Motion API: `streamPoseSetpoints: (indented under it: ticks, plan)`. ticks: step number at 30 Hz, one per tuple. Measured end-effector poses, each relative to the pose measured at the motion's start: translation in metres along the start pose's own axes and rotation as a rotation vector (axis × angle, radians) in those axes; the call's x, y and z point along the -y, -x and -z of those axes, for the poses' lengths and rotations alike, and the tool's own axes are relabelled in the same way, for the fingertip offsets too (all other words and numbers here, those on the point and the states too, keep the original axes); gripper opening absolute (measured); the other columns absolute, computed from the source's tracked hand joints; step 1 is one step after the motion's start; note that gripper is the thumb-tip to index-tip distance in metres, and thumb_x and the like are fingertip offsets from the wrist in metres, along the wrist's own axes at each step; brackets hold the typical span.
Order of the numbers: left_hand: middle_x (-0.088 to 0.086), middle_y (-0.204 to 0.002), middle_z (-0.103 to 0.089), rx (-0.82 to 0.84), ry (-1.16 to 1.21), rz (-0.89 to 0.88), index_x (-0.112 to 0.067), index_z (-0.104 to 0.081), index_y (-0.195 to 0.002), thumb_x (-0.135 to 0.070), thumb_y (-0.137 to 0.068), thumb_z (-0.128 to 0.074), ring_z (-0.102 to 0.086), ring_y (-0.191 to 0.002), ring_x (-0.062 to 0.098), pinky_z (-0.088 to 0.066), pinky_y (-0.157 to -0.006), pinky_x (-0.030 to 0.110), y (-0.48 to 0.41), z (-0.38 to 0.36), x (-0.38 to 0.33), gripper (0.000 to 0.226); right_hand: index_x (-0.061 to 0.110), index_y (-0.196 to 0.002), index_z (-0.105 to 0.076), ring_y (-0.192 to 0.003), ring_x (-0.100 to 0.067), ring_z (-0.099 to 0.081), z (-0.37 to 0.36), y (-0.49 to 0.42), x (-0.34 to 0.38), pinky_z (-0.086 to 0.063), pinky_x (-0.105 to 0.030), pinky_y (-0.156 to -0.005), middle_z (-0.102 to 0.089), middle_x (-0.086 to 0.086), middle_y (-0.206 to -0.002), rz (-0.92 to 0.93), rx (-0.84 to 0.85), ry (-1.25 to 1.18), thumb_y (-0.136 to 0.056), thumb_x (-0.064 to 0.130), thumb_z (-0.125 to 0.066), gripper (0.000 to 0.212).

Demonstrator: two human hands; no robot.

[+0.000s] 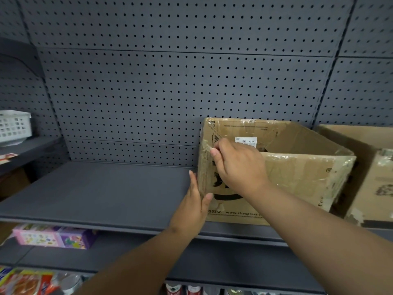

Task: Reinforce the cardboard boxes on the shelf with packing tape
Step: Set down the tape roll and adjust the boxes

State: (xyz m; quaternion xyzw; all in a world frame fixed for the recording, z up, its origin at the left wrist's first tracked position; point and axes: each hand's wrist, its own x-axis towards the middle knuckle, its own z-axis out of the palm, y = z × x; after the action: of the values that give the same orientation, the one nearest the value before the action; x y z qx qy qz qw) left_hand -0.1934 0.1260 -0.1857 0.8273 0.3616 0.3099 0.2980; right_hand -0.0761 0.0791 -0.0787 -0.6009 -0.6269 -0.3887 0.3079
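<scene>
You are well into the open cardboard box (276,177), which sits on the dark shelf (95,194) at centre right of the frame, its back against the pegboard wall (170,81). Clear packing tape already shows as glossy, wrinkled film along the top rim of the front panel, over the right front corner and across the upper part of the back panel, so most of this box looks reinforced. What is in hand now seems to be the left front corner: your right hand (240,167) has its fingers (214,153) pinched at the top of that corner, apparently on a strip of tape (205,150), though the film is too clear to be sure how far it runs down. Your left hand (194,203) lies flat and unclenched along the lower part of the same edge, thumb on the front face, pressing rather than grasping. No tape roll or dispenser is in view. A second cardboard box (374,177) stands just beside the first at the right edge of the frame; it has a patch of shiny film at its upper corner and torn paper low down, and I would judge it needs attention next, though most of it is cut off.
</scene>
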Motion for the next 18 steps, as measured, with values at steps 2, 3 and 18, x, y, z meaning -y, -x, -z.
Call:
streamPoseSetpoints:
  ticks: [2, 3, 18]
  plan:
    - [0.009, -0.144, -0.041, 0.055, -0.191, 0.074, -0.020, 0.028, -0.140, -0.054, -0.093, -0.027, -0.053, -0.116, 0.024, -0.045, -0.084, 0.033, -0.001, 0.006, -0.005, 0.080, 0.013, -0.074, -0.058, -0.041, -0.014, -0.050, 0.001, 0.000, -0.001, -0.023, -0.019, -0.049, -0.056, 0.005, -0.053, 0.018, -0.009, -0.009, -0.092, 0.033, -0.035, 0.035]
    - [0.011, -0.131, -0.054, 0.056, -0.305, 0.124, -0.016, 0.025, -0.142, -0.051, -0.095, -0.028, -0.059, -0.103, 0.025, -0.046, -0.076, 0.033, -0.002, 0.007, -0.009, 0.080, 0.013, -0.074, -0.058, -0.041, -0.014, -0.049, 0.001, 0.001, 0.000, -0.023, -0.019, -0.049, -0.055, 0.005, -0.052, 0.021, -0.014, -0.014, -0.092, 0.033, -0.035, 0.036]
    - [0.006, -0.097, -0.066, 0.161, -0.491, 0.083, -0.014, 0.023, -0.144, -0.073, -0.074, -0.005, -0.063, -0.079, 0.017, -0.053, -0.066, 0.037, -0.002, 0.036, -0.019, 0.095, 0.016, -0.121, -0.050, -0.108, -0.021, -0.056, 0.028, -0.006, -0.011, -0.036, -0.033, -0.097, -0.062, -0.003, -0.114, 0.089, 0.452, -0.095, -0.098, 0.045, -0.028, 0.043]
